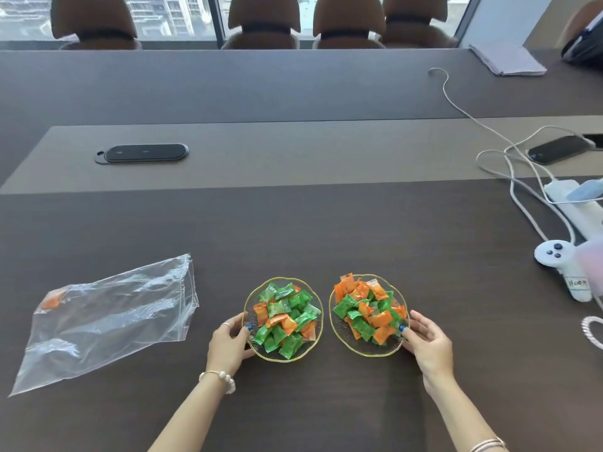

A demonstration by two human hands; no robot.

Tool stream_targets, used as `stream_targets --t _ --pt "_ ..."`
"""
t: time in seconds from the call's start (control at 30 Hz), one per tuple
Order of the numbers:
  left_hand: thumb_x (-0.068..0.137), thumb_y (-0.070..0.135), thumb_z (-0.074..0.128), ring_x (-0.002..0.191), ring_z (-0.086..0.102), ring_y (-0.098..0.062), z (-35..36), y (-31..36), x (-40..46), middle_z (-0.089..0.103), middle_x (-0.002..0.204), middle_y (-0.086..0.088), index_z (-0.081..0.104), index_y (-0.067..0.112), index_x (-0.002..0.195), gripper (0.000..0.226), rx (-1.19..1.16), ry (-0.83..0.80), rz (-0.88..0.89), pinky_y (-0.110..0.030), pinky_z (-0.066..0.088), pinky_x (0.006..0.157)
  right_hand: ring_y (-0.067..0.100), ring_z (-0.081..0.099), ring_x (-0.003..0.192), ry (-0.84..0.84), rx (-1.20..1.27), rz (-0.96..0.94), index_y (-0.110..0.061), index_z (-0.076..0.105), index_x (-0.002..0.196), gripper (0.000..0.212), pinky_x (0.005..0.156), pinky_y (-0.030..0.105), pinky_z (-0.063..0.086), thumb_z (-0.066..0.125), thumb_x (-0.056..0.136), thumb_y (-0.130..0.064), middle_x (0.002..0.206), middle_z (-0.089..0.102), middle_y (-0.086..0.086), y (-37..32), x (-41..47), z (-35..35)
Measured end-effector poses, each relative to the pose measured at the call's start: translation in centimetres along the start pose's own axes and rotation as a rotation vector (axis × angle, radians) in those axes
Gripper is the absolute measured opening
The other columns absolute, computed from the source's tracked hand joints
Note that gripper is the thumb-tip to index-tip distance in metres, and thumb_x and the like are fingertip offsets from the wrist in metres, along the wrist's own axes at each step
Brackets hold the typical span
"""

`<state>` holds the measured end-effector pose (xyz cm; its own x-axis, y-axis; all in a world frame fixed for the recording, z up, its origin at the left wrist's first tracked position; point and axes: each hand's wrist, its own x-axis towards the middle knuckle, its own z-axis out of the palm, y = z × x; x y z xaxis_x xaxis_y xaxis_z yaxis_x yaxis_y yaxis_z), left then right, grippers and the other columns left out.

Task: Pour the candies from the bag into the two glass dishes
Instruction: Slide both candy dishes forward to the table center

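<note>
Two gold-rimmed glass dishes stand side by side on the dark table, each heaped with green and orange wrapped candies. My left hand [230,342] grips the left dish [318,321] at its left rim, thumb on the edge. My right hand [429,344] grips the right dish [332,296] at its right rim. The clear plastic zip bag [107,321] lies flat on the table to the left, apart from both hands, with one orange candy [52,301] in its far left corner.
A white game controller [554,256], a power strip [574,203] with white cables, a dark phone [559,150] and a coiled white band [592,331] crowd the right side. A black oval cable hatch [142,153] sits at the table's middle left. Chairs line the far edge.
</note>
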<state>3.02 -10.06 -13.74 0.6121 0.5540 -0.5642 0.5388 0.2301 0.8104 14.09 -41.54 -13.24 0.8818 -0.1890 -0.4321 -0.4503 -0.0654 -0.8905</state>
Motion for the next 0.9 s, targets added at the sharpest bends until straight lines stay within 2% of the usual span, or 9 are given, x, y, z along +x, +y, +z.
stream_targets --t 0.07,0.13,0.3,0.5,0.6,0.7,0.83,0.9 --pt "0.085 0.003 0.053 0.094 0.066 -0.028 0.2 -0.1 0.0 0.064 0.106 -0.011 0.058 0.013 0.117 0.034 0.014 -0.003 -0.006 -0.034 0.060 0.061 0.026 0.063 0.090 -0.039 0.006 0.015 -0.003 0.061 0.114 0.036 0.063 0.021 0.057 0.060 0.080 0.008 0.095 0.067 0.010 -0.1 0.4 -0.2" --pt "0.085 -0.001 0.049 0.090 0.066 -0.028 0.5 0.0 -0.1 0.064 0.098 -0.007 0.057 0.011 0.119 0.036 0.010 -0.010 -0.010 -0.035 0.060 0.062 0.025 0.064 0.085 -0.073 -0.002 0.024 -0.002 0.064 0.109 0.032 0.062 0.022 0.058 0.059 0.079 0.010 0.091 0.068 0.009 -0.3 0.6 -0.3" --pt "0.085 -0.006 0.049 0.083 0.064 -0.023 1.2 0.2 -1.1 0.065 0.092 -0.008 0.059 0.013 0.109 0.032 -0.077 0.034 0.021 -0.031 0.059 0.055 0.025 0.065 0.080 -0.113 0.017 0.055 -0.003 0.065 0.103 0.026 0.057 0.023 0.058 0.060 0.079 0.007 0.092 0.069 0.015 -0.4 1.2 -0.7" --pt "0.085 -0.007 0.048 0.080 0.062 -0.019 2.2 1.5 -1.1 0.065 0.091 -0.009 0.059 0.015 0.109 0.034 -0.163 0.092 0.045 -0.028 0.058 0.052 0.027 0.064 0.082 -0.111 0.061 0.029 -0.009 0.065 0.098 0.025 0.059 0.023 0.058 0.060 0.079 0.007 0.091 0.070 0.014 -1.3 2.4 -0.4" --pt "0.085 -0.008 0.046 0.079 0.062 -0.022 2.8 3.9 -0.2 0.065 0.090 -0.011 0.060 0.013 0.107 0.033 -0.219 0.104 0.073 -0.027 0.058 0.052 0.021 0.065 0.078 -0.115 0.083 0.010 -0.007 0.065 0.100 0.026 0.058 0.021 0.057 0.059 0.079 0.007 0.090 0.070 0.012 -3.4 4.0 0.7" --pt "0.087 -0.006 0.046 0.079 0.061 -0.022 3.3 7.5 2.0 0.063 0.091 -0.013 0.059 0.009 0.112 0.032 -0.254 0.103 0.118 -0.026 0.057 0.051 0.005 0.066 0.061 -0.133 0.136 -0.026 -0.009 0.064 0.095 0.025 0.053 0.017 0.054 0.056 0.080 0.010 0.084 0.068 0.007 -7.0 6.3 3.0" --pt "0.087 -0.005 0.045 0.077 0.062 -0.018 3.8 12.8 6.6 0.062 0.092 -0.013 0.057 0.004 0.117 0.034 -0.268 0.108 0.175 -0.024 0.057 0.051 0.003 0.066 0.056 -0.133 0.177 -0.079 -0.013 0.063 0.086 0.024 0.051 0.016 0.052 0.057 0.080 0.009 0.076 0.069 0.002 -11.7 10.5 7.3" --pt "0.086 -0.006 0.045 0.076 0.064 -0.018 4.0 15.2 9.2 0.065 0.089 -0.010 0.057 0.004 0.117 0.035 -0.279 0.106 0.197 -0.025 0.057 0.052 0.003 0.065 0.056 -0.129 0.191 -0.098 -0.012 0.062 0.086 0.022 0.051 0.015 0.052 0.057 0.080 0.009 0.079 0.067 0.005 -13.4 12.6 9.5"
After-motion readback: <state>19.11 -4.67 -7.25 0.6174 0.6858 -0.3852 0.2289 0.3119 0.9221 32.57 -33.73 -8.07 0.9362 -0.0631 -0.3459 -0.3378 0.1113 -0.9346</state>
